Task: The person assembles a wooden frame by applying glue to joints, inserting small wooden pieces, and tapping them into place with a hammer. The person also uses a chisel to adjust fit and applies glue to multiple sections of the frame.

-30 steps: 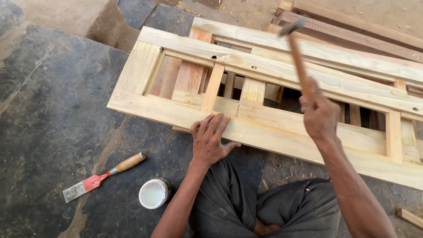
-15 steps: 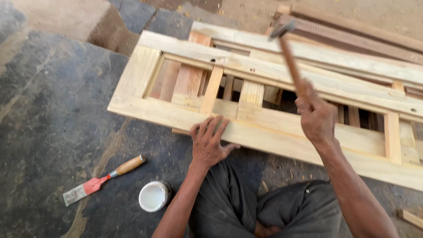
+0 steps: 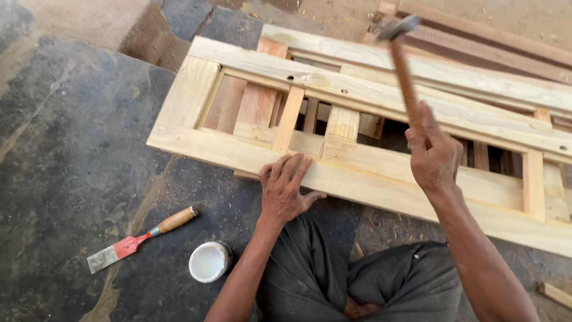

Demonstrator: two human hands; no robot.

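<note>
Wooden frame (image 3: 381,179): pale, lies flat on floor, long axis left to right, directly ahead of both hands.
Hammer (image 3: 405,77): raised above frame, head up.
Right hand (image 3: 434,158): grip clamped on handle.
Left hand (image 3: 285,189): fingers spread, pressing near rail.

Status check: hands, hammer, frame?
Right hand grips hammer, raised above frame. Left hand flat on frame's near rail. Chisel and cup lie aside.
</note>
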